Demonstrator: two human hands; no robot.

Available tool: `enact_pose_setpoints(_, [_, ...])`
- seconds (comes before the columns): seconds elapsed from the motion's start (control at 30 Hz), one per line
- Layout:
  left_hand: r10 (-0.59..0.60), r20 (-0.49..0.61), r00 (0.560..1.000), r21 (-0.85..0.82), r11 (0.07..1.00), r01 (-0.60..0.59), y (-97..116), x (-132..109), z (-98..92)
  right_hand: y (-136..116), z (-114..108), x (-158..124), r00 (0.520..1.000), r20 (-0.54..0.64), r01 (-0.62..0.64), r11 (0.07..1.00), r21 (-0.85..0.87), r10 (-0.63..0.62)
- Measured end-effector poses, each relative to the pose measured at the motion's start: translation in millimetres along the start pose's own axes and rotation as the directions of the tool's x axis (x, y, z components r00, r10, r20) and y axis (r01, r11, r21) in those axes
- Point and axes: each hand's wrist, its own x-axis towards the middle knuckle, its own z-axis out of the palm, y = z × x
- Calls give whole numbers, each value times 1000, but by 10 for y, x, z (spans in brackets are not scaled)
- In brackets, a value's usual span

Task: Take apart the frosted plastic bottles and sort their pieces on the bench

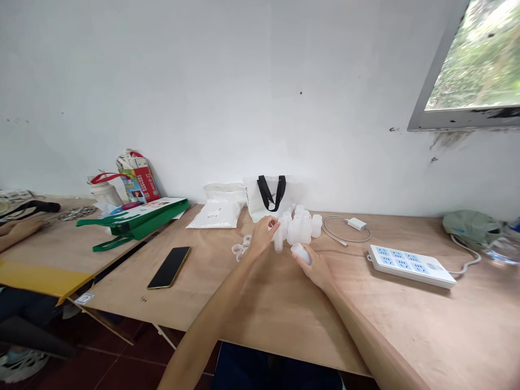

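Observation:
My right hand (319, 269) is wrapped round a small translucent white plastic cup (301, 253), its open mouth tilted up and to the left. Beside it stands an upright ribbed stack of clear plastic pieces (278, 241). My left hand (263, 236) has its fingers bent together at the top of this stack; what they pinch, if anything, is too small to make out. Behind both hands is a heap of translucent white containers (299, 227). Several clear plastic rings (238, 249) lie left of my left wrist.
A black phone (169, 267), a green bag (138, 222) and a white plastic package (217, 208) are to the left. A paper bag (254, 200) with black handles leans on the wall. On the right are a white charger (356, 223), a power strip (412, 265) and a cap (471, 228).

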Motion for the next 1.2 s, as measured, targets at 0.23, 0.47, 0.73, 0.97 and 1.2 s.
enact_pose_setpoints(0.23, [27,91,995,170,985,-42,131,96,-65,32,21,6,1000,-17,9,1000,23,-9])
enact_pose_setpoints(0.47, [-17,117,993,164,986,-3,85,24,-20,22,15,6,1000,-18,16,1000,5,-16])
enact_pose_setpoints(0.73, [-47,64,997,-22,999,48,40,-49,25,27,25,8,1000,-25,14,1000,-14,-15])
enact_pose_setpoints(0.97, [-59,51,997,-33,998,60,41,-51,55,35,23,13,1000,-11,1,1000,-5,-1])
enact_pose_setpoints(1.2, [-26,68,997,-26,999,28,-1,-85,76,7,8,4,1000,-7,-5,1000,-16,5])
